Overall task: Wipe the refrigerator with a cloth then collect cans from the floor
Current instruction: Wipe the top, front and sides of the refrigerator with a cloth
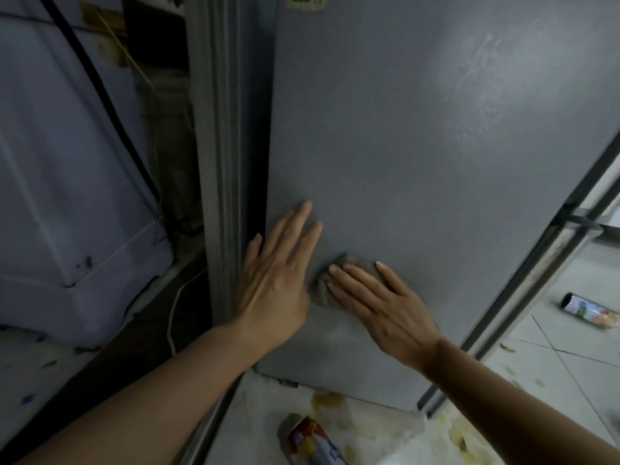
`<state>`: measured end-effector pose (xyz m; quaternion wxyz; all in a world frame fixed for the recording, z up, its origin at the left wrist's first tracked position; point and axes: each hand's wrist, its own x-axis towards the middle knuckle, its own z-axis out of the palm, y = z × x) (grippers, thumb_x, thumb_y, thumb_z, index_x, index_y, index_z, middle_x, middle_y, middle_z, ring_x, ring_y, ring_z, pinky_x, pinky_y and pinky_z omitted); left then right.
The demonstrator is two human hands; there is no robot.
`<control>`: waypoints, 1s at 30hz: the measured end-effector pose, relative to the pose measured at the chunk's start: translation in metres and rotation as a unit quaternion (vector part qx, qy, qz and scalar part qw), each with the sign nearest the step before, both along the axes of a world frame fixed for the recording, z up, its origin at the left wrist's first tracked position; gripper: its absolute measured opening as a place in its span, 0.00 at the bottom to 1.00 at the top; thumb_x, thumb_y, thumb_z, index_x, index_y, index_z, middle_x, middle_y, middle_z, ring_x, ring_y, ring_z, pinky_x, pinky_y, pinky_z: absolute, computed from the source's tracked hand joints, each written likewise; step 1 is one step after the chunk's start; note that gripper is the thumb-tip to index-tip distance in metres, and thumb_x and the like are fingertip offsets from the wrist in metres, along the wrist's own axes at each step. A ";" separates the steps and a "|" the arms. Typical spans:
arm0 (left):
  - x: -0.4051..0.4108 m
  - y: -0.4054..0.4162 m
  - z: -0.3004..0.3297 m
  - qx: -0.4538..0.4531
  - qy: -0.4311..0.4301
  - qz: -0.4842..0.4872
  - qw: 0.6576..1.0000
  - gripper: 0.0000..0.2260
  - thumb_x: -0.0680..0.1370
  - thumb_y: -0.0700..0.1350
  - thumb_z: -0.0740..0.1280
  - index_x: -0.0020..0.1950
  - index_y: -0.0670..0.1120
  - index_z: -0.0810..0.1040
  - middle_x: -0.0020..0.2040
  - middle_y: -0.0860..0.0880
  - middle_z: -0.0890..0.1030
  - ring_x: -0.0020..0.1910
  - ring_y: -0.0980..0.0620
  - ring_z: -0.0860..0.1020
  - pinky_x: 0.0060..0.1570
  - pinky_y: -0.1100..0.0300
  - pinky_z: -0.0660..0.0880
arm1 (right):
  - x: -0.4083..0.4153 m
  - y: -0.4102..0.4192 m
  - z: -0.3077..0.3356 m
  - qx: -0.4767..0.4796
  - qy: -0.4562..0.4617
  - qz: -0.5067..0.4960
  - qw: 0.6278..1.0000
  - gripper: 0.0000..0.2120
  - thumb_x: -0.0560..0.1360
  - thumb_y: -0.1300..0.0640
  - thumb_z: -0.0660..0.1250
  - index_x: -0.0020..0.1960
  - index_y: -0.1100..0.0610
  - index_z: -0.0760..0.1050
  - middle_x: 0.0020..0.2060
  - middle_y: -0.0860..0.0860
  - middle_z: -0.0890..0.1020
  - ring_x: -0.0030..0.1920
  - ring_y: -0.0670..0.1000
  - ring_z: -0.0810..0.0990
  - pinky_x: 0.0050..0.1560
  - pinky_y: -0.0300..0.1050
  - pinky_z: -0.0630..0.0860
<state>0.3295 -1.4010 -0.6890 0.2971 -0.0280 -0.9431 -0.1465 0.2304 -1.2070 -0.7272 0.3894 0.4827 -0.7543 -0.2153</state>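
Right hand (379,308): laid flat, fingers straight and slightly spread, pressing the cloth (339,280) against the refrigerator (419,146); a flat palm is judged to spread pressure across the wad for wiping.
Cloth: a grey, bunched wad, held low on the grey side panel and mostly covered by the fingers.
Left hand (278,273): fingers straight and fanned, resting on the panel near its left edge, just beside the cloth; probably placed there as a brace.
Panel surface: dull grey, with smeared streaks visible in the highlight at upper right.
Cans: one can (313,443) lies on its side on the floor (553,370) below the panel; a second can (590,312) lies at right; neither is yet collected.
Room: pale tiled floor strewn with yellowish scraps; a white appliance (67,196) and cables are seen at left.
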 end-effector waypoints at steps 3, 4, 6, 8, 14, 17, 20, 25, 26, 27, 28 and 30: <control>0.002 -0.013 -0.001 0.095 0.053 0.040 0.993 0.40 0.70 0.37 0.69 0.76 0.45 0.50 0.77 0.48 0.48 0.76 0.46 0.53 0.71 0.40 0.54 | -0.006 -0.021 0.050 -0.140 0.005 0.058 0.988 0.26 0.76 0.59 0.52 0.74 0.57 0.57 0.74 0.53 0.59 0.74 0.51 0.57 0.74 0.51 0.48; 0.002 -0.018 -0.001 0.123 0.046 0.058 0.990 0.40 0.71 0.38 0.68 0.76 0.45 0.47 0.77 0.47 0.48 0.76 0.46 0.53 0.72 0.44 0.53 | -0.010 -0.032 0.067 -0.197 0.013 0.074 0.978 0.24 0.78 0.59 0.50 0.75 0.57 0.56 0.74 0.54 0.59 0.75 0.53 0.57 0.75 0.51 0.48; -0.002 -0.028 -0.006 0.182 0.002 0.062 0.981 0.39 0.74 0.41 0.67 0.76 0.45 0.44 0.77 0.46 0.52 0.75 0.47 0.56 0.73 0.50 0.52 | -0.014 -0.052 0.084 -0.269 0.033 0.086 0.959 0.22 0.81 0.59 0.49 0.74 0.58 0.58 0.73 0.57 0.60 0.75 0.56 0.58 0.75 0.53 0.51; -0.006 -0.035 -0.011 0.275 -0.044 0.010 0.961 0.37 0.76 0.40 0.65 0.77 0.48 0.45 0.75 0.48 0.59 0.72 0.51 0.61 0.71 0.57 0.57 | -0.013 -0.060 0.072 -0.265 0.042 0.073 0.961 0.21 0.81 0.59 0.51 0.73 0.58 0.60 0.73 0.59 0.61 0.74 0.57 0.57 0.74 0.54 0.51; -0.010 -0.047 -0.024 0.414 -0.053 -0.065 0.906 0.36 0.75 0.31 0.62 0.75 0.54 0.50 0.73 0.54 0.65 0.68 0.63 0.63 0.65 0.65 0.59 | 0.008 -0.061 0.004 0.044 0.008 0.044 0.998 0.27 0.74 0.58 0.52 0.73 0.56 0.61 0.73 0.51 0.60 0.72 0.54 0.65 0.73 0.51 0.47; -0.015 -0.054 -0.029 0.453 -0.069 -0.089 0.884 0.38 0.74 0.30 0.62 0.75 0.56 0.49 0.72 0.56 0.65 0.69 0.61 0.64 0.67 0.60 0.62 | 0.009 -0.068 0.018 0.003 -0.003 0.049 0.999 0.25 0.75 0.60 0.52 0.72 0.57 0.63 0.72 0.52 0.61 0.71 0.54 0.66 0.72 0.52 0.50; -0.019 -0.058 -0.039 0.537 -0.075 -0.089 0.836 0.37 0.74 0.28 0.62 0.74 0.57 0.53 0.68 0.56 0.70 0.67 0.59 0.68 0.63 0.58 0.67 | 0.004 -0.091 0.059 -0.129 0.011 0.077 0.989 0.22 0.79 0.60 0.51 0.72 0.57 0.65 0.72 0.56 0.63 0.73 0.55 0.63 0.72 0.55 0.52; -0.021 -0.057 -0.073 0.619 -0.075 -0.040 0.781 0.31 0.73 0.28 0.62 0.71 0.49 0.60 0.56 0.52 0.78 0.53 0.63 0.76 0.45 0.68 0.74 | -0.004 -0.127 0.074 -0.203 0.020 0.089 0.975 0.21 0.79 0.57 0.53 0.71 0.55 0.67 0.73 0.55 0.65 0.74 0.56 0.58 0.73 0.59 0.47; -0.022 -0.056 -0.078 0.628 -0.071 -0.035 0.774 0.30 0.73 0.27 0.62 0.70 0.48 0.61 0.54 0.53 0.78 0.52 0.64 0.76 0.43 0.68 0.75 | -0.005 -0.128 0.065 -0.188 0.018 0.094 0.977 0.21 0.79 0.57 0.53 0.71 0.54 0.67 0.72 0.55 0.66 0.74 0.56 0.58 0.73 0.59 0.46; -0.023 -0.057 -0.081 0.636 -0.066 -0.031 0.768 0.29 0.72 0.27 0.62 0.68 0.48 0.62 0.53 0.52 0.78 0.52 0.64 0.76 0.43 0.69 0.75 | -0.005 -0.129 0.054 -0.164 0.017 0.099 0.981 0.21 0.78 0.57 0.53 0.70 0.54 0.68 0.72 0.54 0.67 0.74 0.56 0.58 0.73 0.59 0.45; -0.023 -0.056 -0.084 0.642 -0.060 -0.028 0.763 0.28 0.72 0.26 0.61 0.67 0.47 0.62 0.53 0.51 0.77 0.51 0.62 0.76 0.43 0.69 0.75 | -0.004 -0.129 0.042 -0.135 0.016 0.100 0.986 0.21 0.78 0.57 0.53 0.70 0.54 0.68 0.71 0.54 0.68 0.74 0.56 0.59 0.74 0.59 0.44; -0.023 -0.056 -0.088 0.646 -0.047 -0.028 0.762 0.27 0.71 0.23 0.59 0.65 0.45 0.64 0.54 0.48 0.76 0.51 0.60 0.77 0.45 0.70 0.75 | -0.003 -0.129 0.017 -0.078 0.009 0.094 0.992 0.21 0.77 0.57 0.54 0.68 0.55 0.70 0.70 0.54 0.71 0.73 0.56 0.61 0.74 0.59 0.43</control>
